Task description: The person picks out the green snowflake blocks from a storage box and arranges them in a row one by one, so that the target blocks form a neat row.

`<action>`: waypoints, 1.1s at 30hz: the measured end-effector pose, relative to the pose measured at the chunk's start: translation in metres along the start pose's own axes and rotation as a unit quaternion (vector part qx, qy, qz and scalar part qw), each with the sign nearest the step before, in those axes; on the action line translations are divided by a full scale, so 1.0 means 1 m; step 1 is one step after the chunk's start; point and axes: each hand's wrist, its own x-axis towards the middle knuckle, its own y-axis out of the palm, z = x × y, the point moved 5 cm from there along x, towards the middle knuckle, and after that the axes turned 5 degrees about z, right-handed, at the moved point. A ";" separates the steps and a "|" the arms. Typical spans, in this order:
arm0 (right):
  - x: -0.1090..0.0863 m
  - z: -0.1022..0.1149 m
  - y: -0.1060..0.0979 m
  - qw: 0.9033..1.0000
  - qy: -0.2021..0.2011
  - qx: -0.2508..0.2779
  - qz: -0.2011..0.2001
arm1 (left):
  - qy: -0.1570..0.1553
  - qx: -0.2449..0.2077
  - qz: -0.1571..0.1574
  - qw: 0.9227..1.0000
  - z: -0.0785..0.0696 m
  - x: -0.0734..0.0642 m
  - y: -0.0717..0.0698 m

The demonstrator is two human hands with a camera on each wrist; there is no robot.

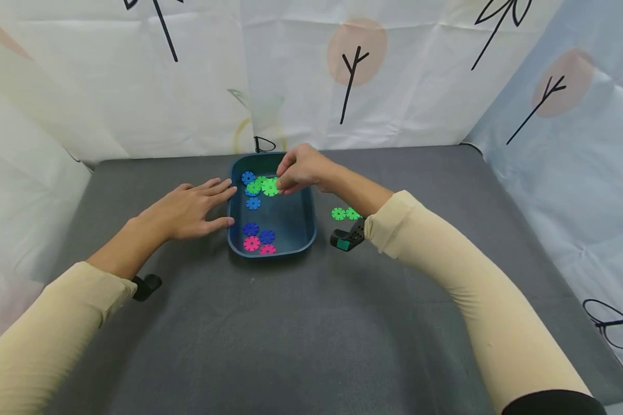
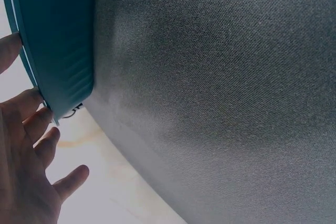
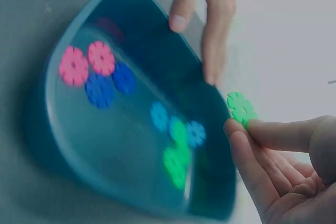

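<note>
A dark teal plastic tray [image 1: 285, 248] stands near the back of the table. With thumb and fingertips my right hand [image 1: 303, 168] pinches a green notched disc [image 3: 241, 107] above the tray's far part. Straight, spread fingers of my left hand [image 1: 194, 210] touch the left rim. Inside, other green discs [image 3: 176, 167] lie overlapping near lighter blue discs [image 1: 253, 203]. Toward the near end are two darker blue discs [image 3: 99, 91] and two pink discs [image 3: 73, 65].
Right of the tray, two green discs [image 1: 338, 214] lie on the grey tabletop [image 1: 270, 334], partly beside my right wrist. A black wrist camera [image 1: 346, 236] sits under that forearm. White printed cloth [image 1: 291, 69] stands behind the table.
</note>
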 end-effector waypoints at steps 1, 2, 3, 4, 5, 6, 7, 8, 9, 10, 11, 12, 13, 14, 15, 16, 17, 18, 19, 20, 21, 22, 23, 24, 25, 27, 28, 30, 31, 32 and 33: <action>-0.005 0.001 -0.006 1.000 -0.003 -0.006 0.001 | -0.001 0.000 -0.001 1.000 0.000 0.000 0.000; -0.010 0.001 -0.013 1.000 -0.006 -0.011 -0.001 | -0.001 0.001 -0.001 1.000 0.000 0.000 0.000; -0.015 0.001 -0.019 1.000 -0.011 -0.015 -0.003 | -0.001 0.001 -0.002 1.000 0.000 0.000 0.000; -0.019 0.001 -0.025 1.000 -0.015 -0.021 -0.005 | -0.001 0.001 -0.002 1.000 0.000 0.000 0.000; -0.024 0.001 -0.031 0.999 -0.019 -0.029 -0.007 | -0.001 0.000 -0.002 1.000 -0.001 -0.001 0.000; -0.029 0.000 -0.037 0.999 -0.022 -0.040 -0.010 | -0.001 -0.001 -0.002 1.000 -0.001 -0.001 0.000; -0.033 -0.001 -0.043 0.998 -0.023 -0.051 -0.011 | 0.000 -0.002 -0.003 1.000 -0.001 -0.001 0.000; -0.038 -0.003 -0.049 0.998 -0.024 -0.062 -0.013 | 0.001 -0.003 -0.003 1.000 -0.002 -0.001 0.000; -0.042 -0.005 -0.055 0.997 -0.024 -0.074 -0.015 | 0.001 -0.003 -0.003 1.000 -0.002 -0.001 0.000; -0.046 -0.007 -0.061 0.996 -0.021 -0.086 -0.017 | 0.002 -0.004 -0.003 1.000 -0.002 -0.001 0.000; -0.051 -0.010 -0.067 0.995 -0.018 -0.099 -0.018 | 0.002 -0.004 -0.003 1.000 -0.003 -0.001 0.000; -0.055 -0.013 -0.074 0.994 -0.014 -0.109 -0.017 | 0.003 -0.003 -0.003 1.000 -0.003 -0.001 0.000; -0.059 -0.016 -0.080 0.993 -0.011 -0.116 -0.017 | 0.003 -0.003 -0.004 1.000 -0.003 -0.001 0.000; -0.063 -0.019 -0.086 0.992 -0.008 -0.124 -0.018 | 0.003 -0.003 -0.004 1.000 -0.003 -0.001 0.000; -0.066 -0.023 -0.093 0.991 -0.005 -0.131 -0.020 | 0.003 -0.002 -0.004 1.000 -0.003 -0.001 0.000; -0.069 -0.027 -0.099 0.990 -0.002 -0.137 -0.022 | 0.002 -0.002 -0.004 1.000 -0.002 -0.001 0.000; -0.073 -0.031 -0.105 0.990 0.001 -0.140 -0.024 | 0.001 -0.002 -0.003 1.000 -0.002 -0.002 0.000; -0.076 -0.035 -0.111 0.990 0.004 -0.141 -0.026 | 0.001 -0.002 -0.002 1.000 -0.002 -0.002 0.000; -0.079 -0.040 -0.116 0.989 0.009 -0.142 -0.030 | 0.000 -0.003 -0.001 1.000 -0.002 -0.002 0.000; -0.082 -0.045 -0.121 0.989 0.013 -0.142 -0.033 | 0.000 -0.003 0.001 1.000 -0.002 -0.002 -0.001; -0.085 -0.050 -0.125 0.989 0.018 -0.141 -0.036 | -0.001 -0.003 0.001 1.000 -0.002 -0.002 -0.001; -0.087 -0.055 -0.130 0.989 0.022 -0.138 -0.039 | -0.002 -0.003 0.002 1.000 -0.002 -0.002 -0.001; -0.090 -0.060 -0.134 0.990 0.026 -0.133 -0.042 | -0.002 -0.003 0.001 1.000 -0.002 -0.002 -0.002; -0.092 -0.066 -0.138 0.990 0.030 -0.130 -0.046 | -0.002 -0.003 0.001 1.000 -0.002 -0.002 -0.002; -0.095 -0.071 -0.142 0.990 0.032 -0.126 -0.050 | -0.002 -0.003 0.001 1.000 -0.002 -0.002 -0.003; -0.098 -0.081 -0.149 0.991 0.034 -0.113 -0.062 | -0.003 -0.002 0.001 1.000 -0.003 -0.002 -0.003; -0.100 -0.087 -0.153 0.991 0.036 -0.108 -0.070 | -0.003 -0.001 0.002 1.000 -0.003 -0.003 -0.003; -0.104 -0.097 -0.160 0.991 0.038 -0.100 -0.085 | -0.003 -0.001 0.002 1.000 -0.003 -0.003 -0.002; -0.106 -0.102 -0.164 0.990 0.039 -0.098 -0.093 | -0.004 -0.001 0.002 1.000 -0.003 -0.003 -0.002; -0.108 -0.108 -0.167 0.989 0.042 -0.097 -0.100 | -0.004 -0.001 0.001 1.000 -0.003 -0.003 -0.002; -0.110 -0.113 -0.170 0.989 0.044 -0.098 -0.106 | -0.004 -0.002 0.001 1.000 -0.003 -0.002 -0.002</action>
